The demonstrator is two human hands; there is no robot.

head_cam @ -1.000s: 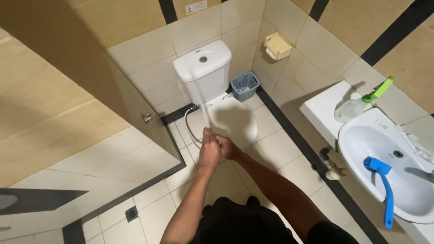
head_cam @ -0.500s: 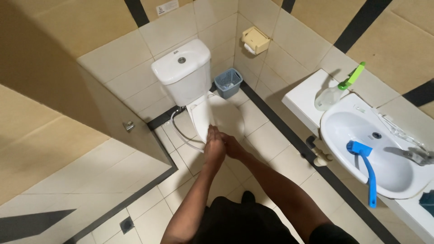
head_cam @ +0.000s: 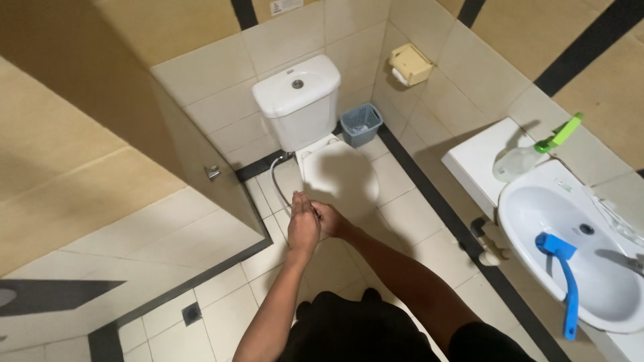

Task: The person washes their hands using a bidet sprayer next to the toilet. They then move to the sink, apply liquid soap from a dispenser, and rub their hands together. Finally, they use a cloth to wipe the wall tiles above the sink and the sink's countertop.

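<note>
Head view, looking down into a tiled bathroom. Left hand [head_cam: 303, 226] laid flat, fingers straight and together, pressed against right hand [head_cam: 330, 219], whose fingers curl beneath it; whether anything sits between the palms cannot be told. Both hands joined just before the closed toilet lid [head_cam: 339, 175], with white cistern [head_cam: 297, 100] behind and a thin hose [head_cam: 276, 182] looping down its left side. Small blue-grey bin [head_cam: 361, 125] tucked beside the cistern, paper holder [head_cam: 410, 64] on the wall above. Right of the arms: white sink [head_cam: 537, 201] holding a blue brush [head_cam: 565, 281], spray bottle [head_cam: 530, 155] on the ledge. Partition wall [head_cam: 100, 167] close on the left, floor drain [head_cam: 191, 313] below.
</note>
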